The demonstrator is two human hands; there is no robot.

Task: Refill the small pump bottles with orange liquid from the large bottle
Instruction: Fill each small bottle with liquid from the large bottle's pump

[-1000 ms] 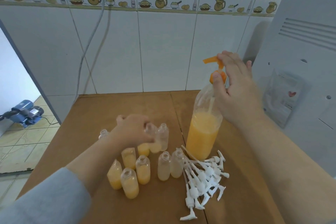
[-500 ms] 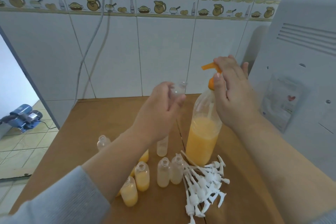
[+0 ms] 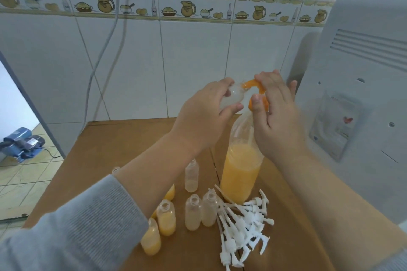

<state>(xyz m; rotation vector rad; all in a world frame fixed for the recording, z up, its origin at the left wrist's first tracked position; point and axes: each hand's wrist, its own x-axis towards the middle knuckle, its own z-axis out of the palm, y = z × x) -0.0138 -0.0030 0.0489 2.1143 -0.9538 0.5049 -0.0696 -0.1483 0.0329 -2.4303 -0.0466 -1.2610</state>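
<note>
The large bottle (image 3: 241, 174) stands on the wooden table (image 3: 123, 145), about half full of orange liquid, with an orange pump head (image 3: 253, 84) on top. My right hand (image 3: 275, 114) rests on that pump head, fingers over it and thumb at its collar. My left hand (image 3: 204, 112) grips an empty small bottle (image 3: 231, 98), tilted with its mouth against the pump's spout. Several small bottles stand in front: filled ones (image 3: 166, 219) at the left, empty ones (image 3: 193, 212) in the middle.
A heap of white pump tops (image 3: 242, 224) lies right of the small bottles. A white appliance (image 3: 361, 99) stands close on the right. The tiled wall (image 3: 193, 61) with hanging cables (image 3: 105, 50) backs the table. Left of the table is open floor with a blue machine (image 3: 21, 144).
My left hand picked an empty small bottle from the group, raised it and brought its mouth to the pump spout. My right hand stayed on the pump head.
</note>
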